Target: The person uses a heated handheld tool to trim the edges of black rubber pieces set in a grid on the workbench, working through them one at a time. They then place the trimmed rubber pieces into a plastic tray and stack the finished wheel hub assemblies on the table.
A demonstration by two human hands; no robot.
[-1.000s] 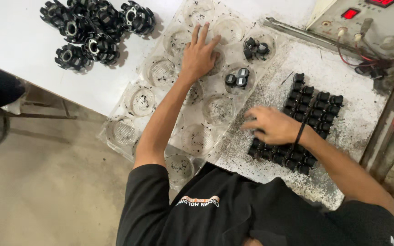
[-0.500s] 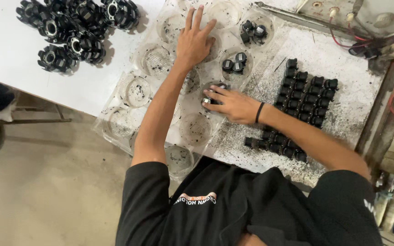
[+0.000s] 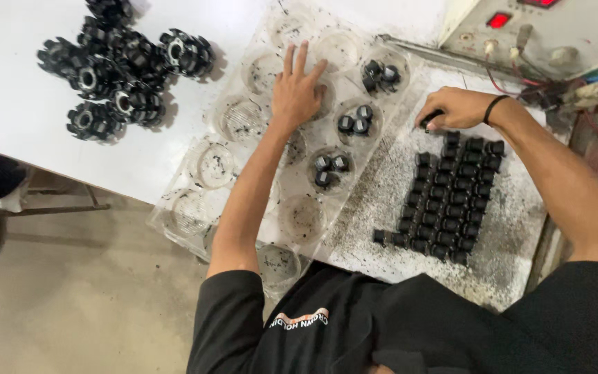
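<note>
Two hands (image 3: pixel 297 93), right (image 3: pixel 451 107) gripping black part (image 3: pixel 429 122)

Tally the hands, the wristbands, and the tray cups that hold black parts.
Hands: 2 (left, right)
Wristbands: 1
Cups with parts: 3
Total: 6

left hand (image 3: pixel 297 93) flat, fingers spread, right hand (image 3: pixel 452 109) curled

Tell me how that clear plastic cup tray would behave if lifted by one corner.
The clear tray looks thin, so it would probably flex. It overhangs the table edge and may tip. The left hand pressing flat on it suggests it slides easily.
</note>
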